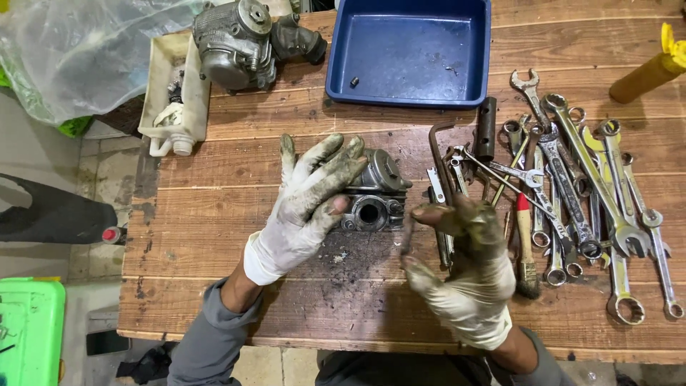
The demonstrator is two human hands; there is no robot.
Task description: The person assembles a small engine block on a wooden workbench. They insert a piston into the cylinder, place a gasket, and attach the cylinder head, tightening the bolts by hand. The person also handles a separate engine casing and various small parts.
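Our left hand (304,207) lies spread on the carburetor body (373,194) mid-bench; our right hand (468,268), blurred, seemingly pinches a thin tool beside it. We should brace firmly.

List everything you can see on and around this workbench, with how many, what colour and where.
Metal engine part: one, grey, bench centre, under the left hand.
Larger engine part: one, grey, top left.
Tray: one, blue, top centre.
White container: one, bench's left edge.
Wrenches: many, silver, right side.
Brush: one, red-handled, beside the wrenches.
Plastic bag: one, clear, top left.
Green bin: one, floor, bottom left.
Bench: one, brown wood.
Left hand: dirty white glove, resting on the part.
Right hand: dirty white glove, fingers open, blurred.
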